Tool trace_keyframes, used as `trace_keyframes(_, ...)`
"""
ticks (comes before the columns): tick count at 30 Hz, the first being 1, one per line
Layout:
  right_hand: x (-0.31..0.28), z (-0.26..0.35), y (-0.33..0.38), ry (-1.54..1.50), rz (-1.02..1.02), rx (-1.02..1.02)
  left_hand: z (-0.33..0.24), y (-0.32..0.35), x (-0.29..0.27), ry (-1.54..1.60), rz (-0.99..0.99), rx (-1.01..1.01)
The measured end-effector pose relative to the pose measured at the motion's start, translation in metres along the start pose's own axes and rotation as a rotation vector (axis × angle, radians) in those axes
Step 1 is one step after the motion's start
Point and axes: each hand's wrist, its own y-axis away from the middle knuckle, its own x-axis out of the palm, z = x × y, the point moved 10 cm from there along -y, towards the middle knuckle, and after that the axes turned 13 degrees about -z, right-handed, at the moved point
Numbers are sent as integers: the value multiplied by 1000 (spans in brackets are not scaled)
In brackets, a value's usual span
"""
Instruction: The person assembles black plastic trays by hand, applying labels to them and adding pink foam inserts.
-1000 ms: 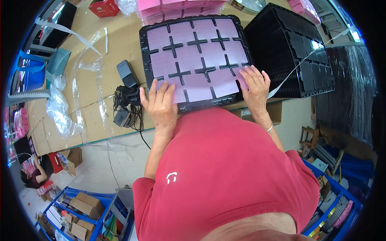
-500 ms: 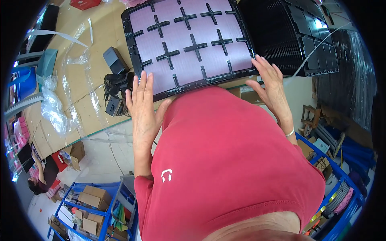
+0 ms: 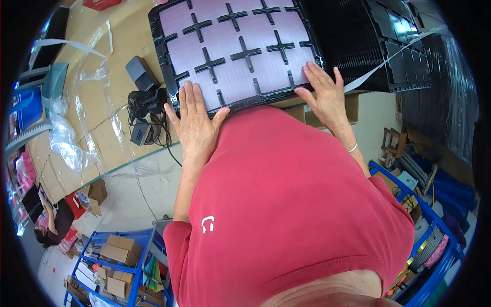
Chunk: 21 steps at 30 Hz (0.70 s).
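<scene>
In front of me lies a black plastic tray (image 3: 208,65) with cross-shaped ridges, and pinkish-lilac sheet material (image 3: 227,82) shows between the ridges. My left hand (image 3: 194,120) lies on the tray's near left corner, fingers stretched forward over the lilac surface and thumb out to the side. At the near right corner, my right hand (image 3: 326,97) has its fingers spread, the fingertips over the tray's edge. Neither hand is wrapped round anything.
Right of the tray stands a tall stack of black trays (image 3: 391,56) with a pale strap (image 3: 381,64). On the cardboard-covered table (image 3: 97,133) sit a dark grey box-shaped device (image 3: 142,73) and black cables with an adapter (image 3: 142,134). Blue shelving (image 3: 135,271) holds cartons; another person (image 3: 53,222) is at far left.
Both hands have moved inward onto the tray's near corners, the right going left and the left going right. The tray has shifted slightly left and away in view.
</scene>
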Motion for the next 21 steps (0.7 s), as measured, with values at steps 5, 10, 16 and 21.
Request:
trace_keyframes(5, -8, 14, -1, -34, -43, -73, -3, -1, -1, 25, -35, 9)
trace_keyframes(10, -8, 12, -8, 18, -41, -105, 1, -3, -8, -38, 0, -37)
trace_keyframes(16, -10, 30, -4, -72, -8, -76, -20, 2, -8, -4, -142, 216)
trace_keyframes(21, -10, 24, -6, -124, 11, -25, -12, 0, 6, 58, 46, 146)
